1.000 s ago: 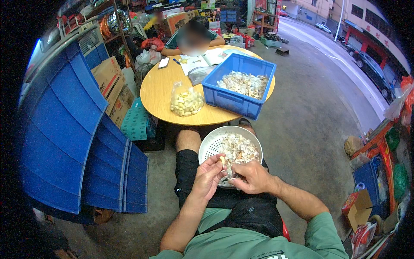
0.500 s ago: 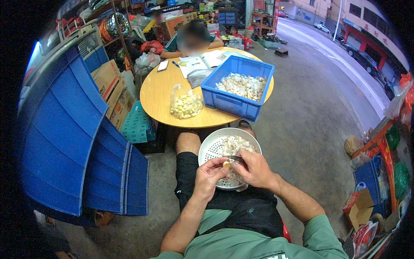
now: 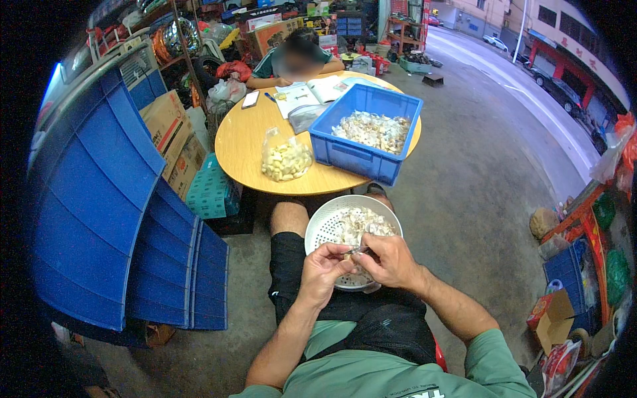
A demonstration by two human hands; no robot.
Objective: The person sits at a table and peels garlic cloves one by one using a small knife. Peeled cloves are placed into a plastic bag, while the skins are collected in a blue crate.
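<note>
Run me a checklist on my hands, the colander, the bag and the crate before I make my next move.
1. Left hand pinching pale clove: ok.
2. Right hand gripping dark tool: ok.
3. Dark tool's edge clear of left hand: cannot tell, too small.
4. White colander beneath both hands: ok.
5. Clear bag resting on table: ok.
6. Blue crate fully on table: not ok, near corner appears to overhang.

Bowl [image 3: 322,227]: near side blocked by left hand [image 3: 323,272] and right hand [image 3: 393,259]; left flank unobstructed.
Table [image 3: 240,146]: right side occupied by crate [image 3: 352,158], front by bag [image 3: 285,160]; left edge unobstructed.
Floor [image 3: 461,172]: passage left on the right; left side barred by panels [image 3: 93,199].
</note>
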